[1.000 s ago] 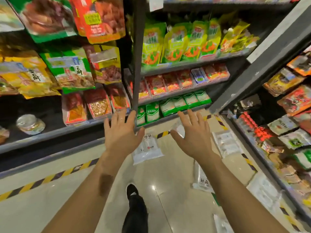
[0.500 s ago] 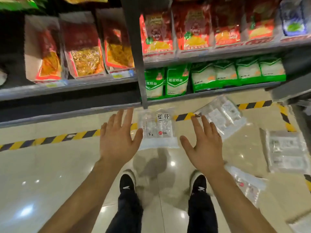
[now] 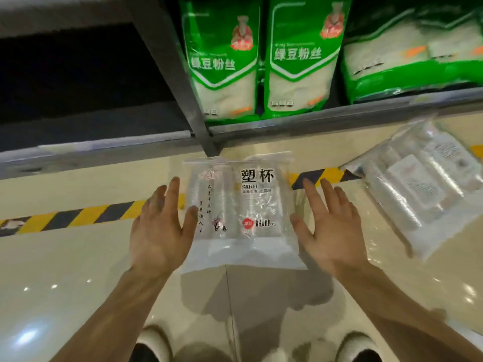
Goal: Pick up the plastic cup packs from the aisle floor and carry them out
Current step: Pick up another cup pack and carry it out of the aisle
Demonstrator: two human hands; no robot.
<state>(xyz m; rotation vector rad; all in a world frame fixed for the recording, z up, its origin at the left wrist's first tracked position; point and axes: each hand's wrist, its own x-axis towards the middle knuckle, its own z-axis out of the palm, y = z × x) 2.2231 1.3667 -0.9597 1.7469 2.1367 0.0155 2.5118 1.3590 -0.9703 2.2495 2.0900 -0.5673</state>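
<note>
A clear plastic cup pack (image 3: 243, 212) with black printed characters lies flat on the cream floor, just in front of a shelf post. My left hand (image 3: 159, 231) is spread open at the pack's left edge, thumb touching or just over it. My right hand (image 3: 332, 231) is spread open at its right edge. Neither hand holds the pack. A second clear cup pack (image 3: 420, 189) lies tilted on the floor further right, apart from both hands.
A grey shelf unit with an upright post (image 3: 183, 87) stands right behind the pack. Green noodle bags (image 3: 222, 61) fill its lowest shelf. Yellow-black hazard tape (image 3: 86, 218) runs along the floor. My shoes (image 3: 154, 343) show at the bottom edge.
I have bent down much closer to the floor. Both open hands have come lower and now flank the nearest cup pack. The pack itself has not moved.
</note>
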